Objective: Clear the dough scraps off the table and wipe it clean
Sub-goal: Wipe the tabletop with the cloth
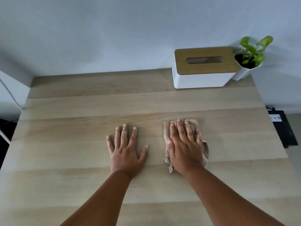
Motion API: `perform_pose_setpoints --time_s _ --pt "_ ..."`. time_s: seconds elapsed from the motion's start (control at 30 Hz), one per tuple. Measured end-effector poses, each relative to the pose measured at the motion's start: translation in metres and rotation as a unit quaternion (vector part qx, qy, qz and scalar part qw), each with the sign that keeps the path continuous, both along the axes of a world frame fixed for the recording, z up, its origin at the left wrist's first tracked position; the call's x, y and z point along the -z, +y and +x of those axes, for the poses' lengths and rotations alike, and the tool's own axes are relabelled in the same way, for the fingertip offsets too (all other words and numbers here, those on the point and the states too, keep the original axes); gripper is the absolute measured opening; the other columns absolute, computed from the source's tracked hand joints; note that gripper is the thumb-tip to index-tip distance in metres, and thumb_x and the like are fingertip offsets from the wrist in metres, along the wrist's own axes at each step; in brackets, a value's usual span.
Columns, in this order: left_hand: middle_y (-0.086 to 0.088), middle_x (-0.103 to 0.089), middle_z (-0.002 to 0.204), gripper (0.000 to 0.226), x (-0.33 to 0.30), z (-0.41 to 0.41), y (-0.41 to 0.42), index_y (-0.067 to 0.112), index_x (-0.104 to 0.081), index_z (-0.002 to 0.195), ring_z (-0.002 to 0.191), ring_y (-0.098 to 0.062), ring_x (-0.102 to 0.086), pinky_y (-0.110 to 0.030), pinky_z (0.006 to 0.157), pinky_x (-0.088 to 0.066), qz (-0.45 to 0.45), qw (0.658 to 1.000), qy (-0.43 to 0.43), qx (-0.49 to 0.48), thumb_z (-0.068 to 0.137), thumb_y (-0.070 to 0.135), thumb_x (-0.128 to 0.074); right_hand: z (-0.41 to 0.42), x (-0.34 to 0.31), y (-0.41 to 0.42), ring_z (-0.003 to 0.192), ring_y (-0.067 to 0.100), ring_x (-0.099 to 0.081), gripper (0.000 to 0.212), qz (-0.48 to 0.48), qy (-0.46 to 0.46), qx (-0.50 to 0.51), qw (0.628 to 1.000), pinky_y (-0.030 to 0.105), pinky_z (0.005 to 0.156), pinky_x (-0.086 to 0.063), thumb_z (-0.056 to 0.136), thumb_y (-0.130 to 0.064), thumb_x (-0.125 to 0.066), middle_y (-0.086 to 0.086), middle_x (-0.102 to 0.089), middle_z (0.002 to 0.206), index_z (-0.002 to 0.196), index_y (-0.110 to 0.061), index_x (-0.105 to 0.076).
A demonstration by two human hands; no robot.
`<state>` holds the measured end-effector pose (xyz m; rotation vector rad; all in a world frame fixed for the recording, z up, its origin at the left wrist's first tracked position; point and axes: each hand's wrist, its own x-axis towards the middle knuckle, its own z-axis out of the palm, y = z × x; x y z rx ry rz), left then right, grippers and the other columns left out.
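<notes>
While no dough scraps show on the counter point(81, 144), wiping looks near done: right hand point(184, 147) presses brown cloth point(167, 129) w/ flat fingers point(180, 128); left hand point(126, 150) flat, holding nothing.

Two bare forearms are showing from the near edge of the view, with no sleeves covering them up to where the picture ends. The left hand point(126, 150) is wearing no glove, ring, watch or band, and its nails are showing short and pale. The right hand point(184, 144) is looking the same: bare, unadorned, nails trimmed close. Small pale flecks are clinging to the left hand's knuckles and fingers. Nothing more of the person is showing.
</notes>
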<state>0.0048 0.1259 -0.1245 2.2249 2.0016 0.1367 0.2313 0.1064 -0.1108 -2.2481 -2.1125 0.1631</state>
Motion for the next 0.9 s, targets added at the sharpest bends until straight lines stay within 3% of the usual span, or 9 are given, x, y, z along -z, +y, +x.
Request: perform_pose_setpoints --time_s 0.33,0.63,0.77,0.9 --pt "-0.009 -0.020 0.170 0.082 0.004 -0.004 0.003 0.027 -0.035 0.158 0.159 -0.028 -0.004 -0.065 0.123 -0.011 0.007 1.000 0.009 0.007 0.091 0.073 -0.039 -0.007 0.002 0.124 0.159 0.029 -0.012 0.066 -0.015 0.042 0.043 0.998 0.060 0.125 -0.011 0.097 -0.047 -0.029 -0.001 -0.022 0.171 0.160 -0.029 -0.031" --pt "-0.008 -0.021 0.169 0.082 -0.003 -0.001 0.005 0.029 -0.033 0.159 0.159 -0.028 -0.005 -0.062 0.124 -0.009 0.001 1.000 0.013 0.002 0.090 0.074 -0.033 0.002 0.000 0.124 0.158 0.027 -0.016 0.067 -0.002 0.068 0.026 0.997 0.053 0.126 -0.012 0.097 -0.056 -0.033 0.000 -0.027 0.169 0.157 -0.028 -0.038" --pt "-0.007 -0.019 0.170 0.082 -0.006 -0.002 0.004 0.031 -0.030 0.160 0.159 -0.027 -0.004 -0.060 0.125 -0.007 -0.001 1.000 0.007 -0.002 0.091 0.075 -0.032 0.033 0.000 0.108 0.158 0.026 -0.020 0.071 0.010 0.057 0.000 0.998 0.048 0.120 -0.023 0.094 -0.064 -0.033 -0.001 -0.031 0.168 0.155 -0.029 -0.043" --pt "-0.007 -0.018 0.170 0.082 -0.004 -0.003 0.004 0.033 -0.028 0.160 0.159 -0.025 -0.002 -0.059 0.125 -0.007 0.002 1.000 0.008 -0.001 0.091 0.076 -0.029 0.086 0.000 0.087 0.158 0.028 -0.019 0.069 0.019 0.032 0.023 0.999 0.052 0.123 -0.022 0.096 -0.064 -0.033 -0.001 -0.031 0.168 0.156 -0.031 -0.041"
